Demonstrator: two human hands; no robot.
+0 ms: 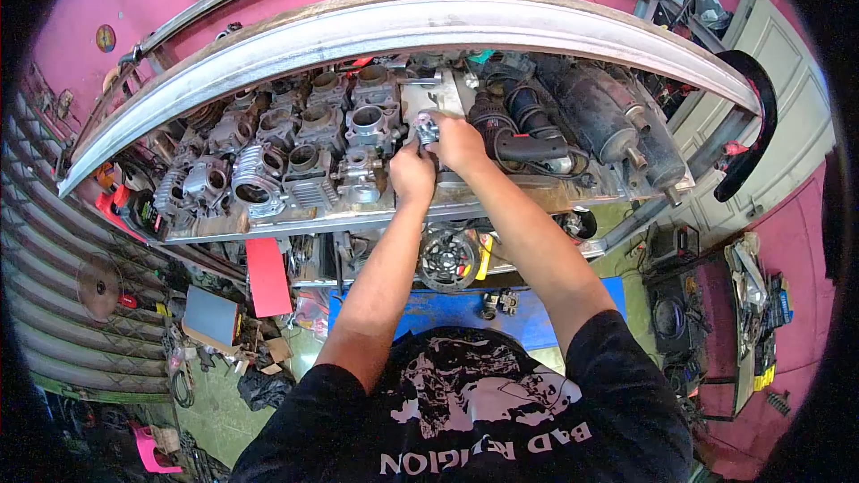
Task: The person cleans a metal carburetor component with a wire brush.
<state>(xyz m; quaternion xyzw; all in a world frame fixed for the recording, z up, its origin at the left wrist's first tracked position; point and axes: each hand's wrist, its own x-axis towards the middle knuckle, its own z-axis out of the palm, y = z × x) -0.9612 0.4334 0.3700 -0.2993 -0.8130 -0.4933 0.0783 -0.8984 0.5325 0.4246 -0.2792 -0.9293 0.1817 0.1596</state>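
Both hands meet over the shelf of engine parts. My right hand [460, 145] is closed around a small silvery metal part [428, 129], its fingers partly covering it. My left hand [412, 175] is closed just below and touches the lower side of the same part; its fingertips are partly hidden. Left of the hands stand several grey engine cylinders [368, 120] with round bores facing up. To the right lies a dark power tool [532, 150] with a black body. Behind the hands, a light flat panel [436, 97] lies on the shelf.
Dark exhaust mufflers [598, 112] fill the shelf's right end. A white beam [429, 13] crosses above the shelf. Lower down, a round perforated disc [449, 259] and a blue bench [420, 309] holding a small metal part [497, 304] are near my body.
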